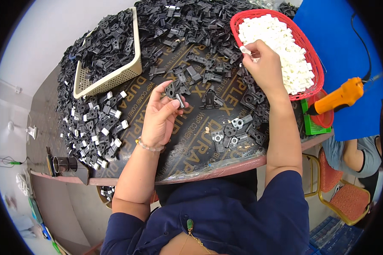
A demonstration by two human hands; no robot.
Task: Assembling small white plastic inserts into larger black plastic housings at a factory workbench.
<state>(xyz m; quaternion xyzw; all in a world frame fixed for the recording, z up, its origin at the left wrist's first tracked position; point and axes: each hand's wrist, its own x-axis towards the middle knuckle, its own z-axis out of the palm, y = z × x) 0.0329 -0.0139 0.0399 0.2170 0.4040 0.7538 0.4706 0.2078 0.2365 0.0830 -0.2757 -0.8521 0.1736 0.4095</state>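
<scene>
My left hand (161,114) is raised over the dark table (191,140), palm up, holding a small black plastic bracket (171,90) between thumb and fingers. My right hand (264,63) reaches to the rim of a red oval basket (307,46) full of small white plastic pieces and pinches one white piece (245,50) at its fingertips. Loose black brackets (208,63) lie between the two hands.
A beige basket (115,76) of black brackets stands at the back left. Black parts fitted with white pieces (100,127) are heaped at the left. An orange power tool (340,97) hangs at the right above a green box. Another person sits at the lower right.
</scene>
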